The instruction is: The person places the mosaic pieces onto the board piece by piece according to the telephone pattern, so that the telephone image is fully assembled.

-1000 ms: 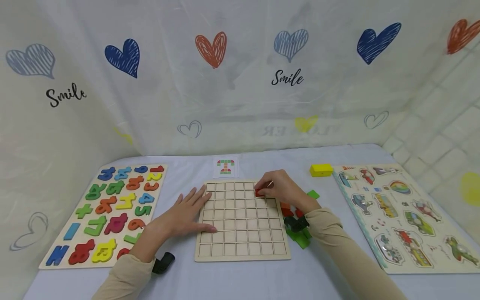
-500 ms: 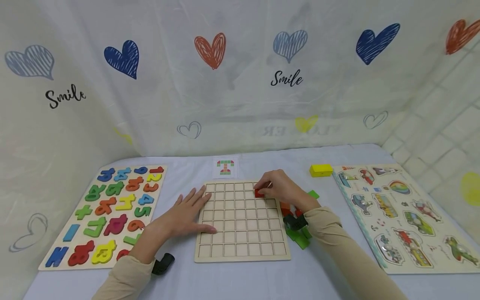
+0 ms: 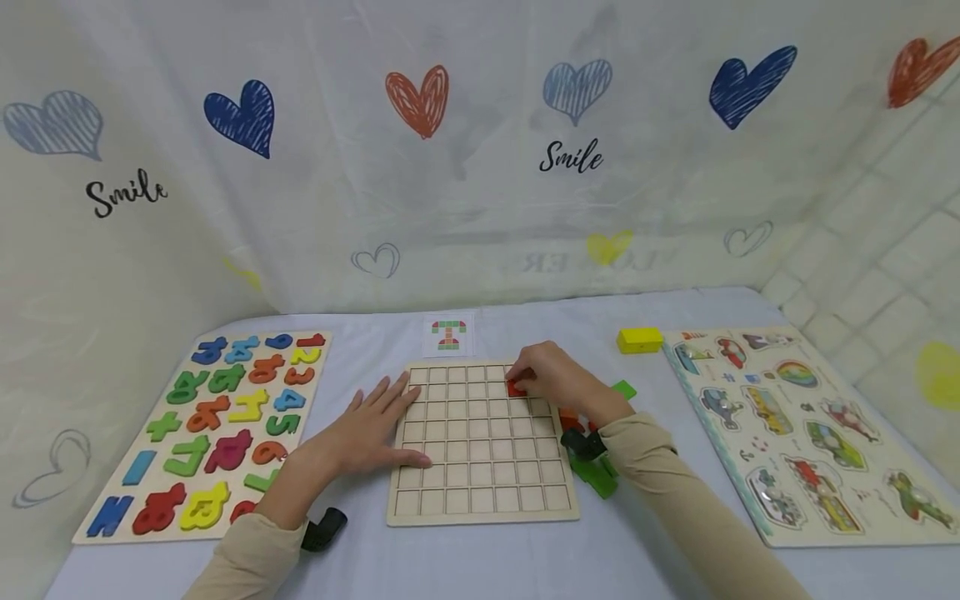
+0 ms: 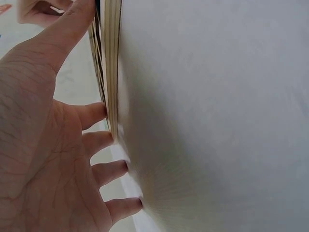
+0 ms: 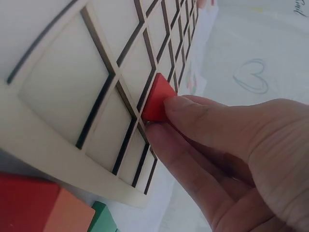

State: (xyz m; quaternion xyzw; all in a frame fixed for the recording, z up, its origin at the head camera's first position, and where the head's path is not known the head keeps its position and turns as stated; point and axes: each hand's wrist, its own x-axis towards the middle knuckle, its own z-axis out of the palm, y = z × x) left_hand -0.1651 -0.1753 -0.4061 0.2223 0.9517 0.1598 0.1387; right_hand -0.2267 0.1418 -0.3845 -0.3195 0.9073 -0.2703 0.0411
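Note:
A wooden grid board (image 3: 483,524) with square cells lies on the table. My right hand (image 3: 557,377) pinches a small red block (image 5: 157,100) between thumb and fingers at a cell near the board's far right. In the right wrist view the block stands tilted among the grid's ridges; whether it touches the cell floor, I cannot tell. With fingers spread, my left hand (image 3: 360,433) rests along the board's left edge, its thumb lying over the cells. Beside the board's right edge, partly hidden by my right wrist, is a pile of red, orange and green blocks (image 3: 596,477).
Left stands a puzzle board (image 3: 180,404) of raised letters and numbers. A picture puzzle board (image 3: 817,433) lies at the right, with yellow blocks (image 3: 640,340) near its far corner. A card (image 3: 448,335) with a red and green block pattern lies behind the grid board.
The red block has settled slightly at the same cell, with my right fingers still around it. My left hand keeps its place. The head view has shifted a little.

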